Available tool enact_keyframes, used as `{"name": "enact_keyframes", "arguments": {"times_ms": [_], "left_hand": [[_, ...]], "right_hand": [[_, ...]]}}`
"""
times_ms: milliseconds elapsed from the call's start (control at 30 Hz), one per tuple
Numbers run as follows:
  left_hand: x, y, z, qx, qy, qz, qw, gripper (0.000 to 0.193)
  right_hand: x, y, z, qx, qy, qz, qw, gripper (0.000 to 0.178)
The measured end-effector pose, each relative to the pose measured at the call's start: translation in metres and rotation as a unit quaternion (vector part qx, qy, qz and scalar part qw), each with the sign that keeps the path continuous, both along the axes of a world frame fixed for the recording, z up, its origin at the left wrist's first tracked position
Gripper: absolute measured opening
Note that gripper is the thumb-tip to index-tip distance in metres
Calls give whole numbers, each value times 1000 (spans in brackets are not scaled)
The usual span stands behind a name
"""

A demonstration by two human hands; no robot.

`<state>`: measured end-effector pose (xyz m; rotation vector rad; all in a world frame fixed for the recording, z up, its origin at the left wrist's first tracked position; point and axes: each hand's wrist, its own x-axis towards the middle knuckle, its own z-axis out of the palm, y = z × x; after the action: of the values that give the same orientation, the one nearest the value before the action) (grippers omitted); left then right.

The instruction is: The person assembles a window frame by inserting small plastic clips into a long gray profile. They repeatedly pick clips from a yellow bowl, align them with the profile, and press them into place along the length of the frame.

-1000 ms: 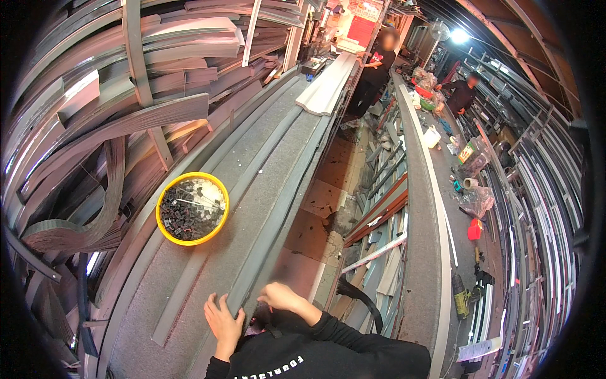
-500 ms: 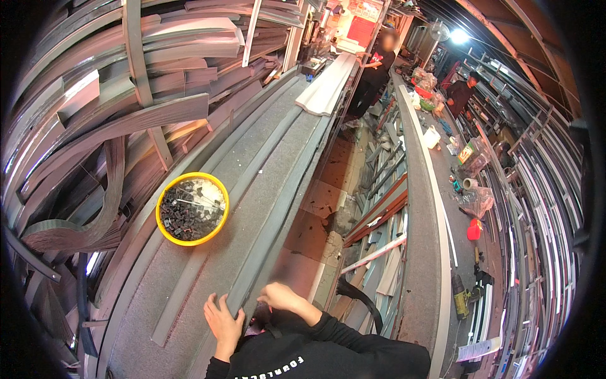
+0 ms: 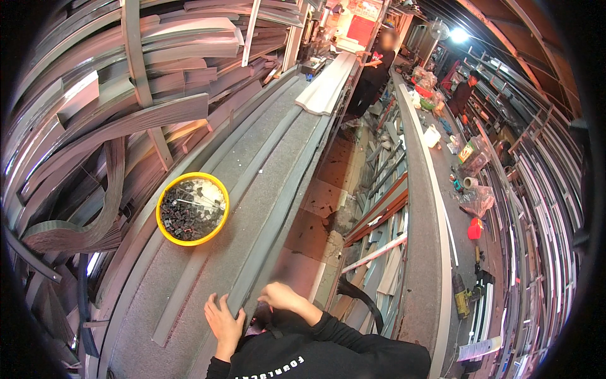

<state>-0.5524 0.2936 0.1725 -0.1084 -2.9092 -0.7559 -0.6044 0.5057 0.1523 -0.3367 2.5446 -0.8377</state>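
Note:
My left hand [image 3: 223,321] rests with fingers spread at the near end of the bench, its fingertips by a long grey strip [image 3: 252,265] that runs along the bench's right edge. Just right of that strip, my right hand [image 3: 279,295] is closed, its knuckles up. Whatever its fingers may hold is hidden. Farther up on the bench stands a round yellow-rimmed tub [image 3: 162,221] of small black pieces with some white ones among them.
Pale panels [image 3: 325,85] lie at the bench's far end, where a person [image 3: 372,72] stands. Stacked strips [image 3: 170,38] fill the left side. Right of the aisle, a second bench [image 3: 421,271] holds a drill [image 3: 462,300] and bags. Another person [image 3: 464,95] is beyond it.
Both my hands stay in place. The person at the far right has shifted slightly, and a hand now shows lower down.

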Motion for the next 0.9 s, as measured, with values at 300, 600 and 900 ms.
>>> {"name": "enact_keyframes", "arguments": {"times_ms": [300, 600, 900], "left_hand": [[0, 0, 2, 3, -1, -3, 1000, 62], [0, 0, 1, 5, 5, -3, 1000, 62], [0, 0, 0, 3, 8, -4, 1000, 62]], "right_hand": [[0, 0, 5, -5, -2, -5, 1000, 31], [0, 0, 9, -10, -7, -6, 1000, 30], [0, 0, 0, -8, 0, -3, 1000, 30]]}}
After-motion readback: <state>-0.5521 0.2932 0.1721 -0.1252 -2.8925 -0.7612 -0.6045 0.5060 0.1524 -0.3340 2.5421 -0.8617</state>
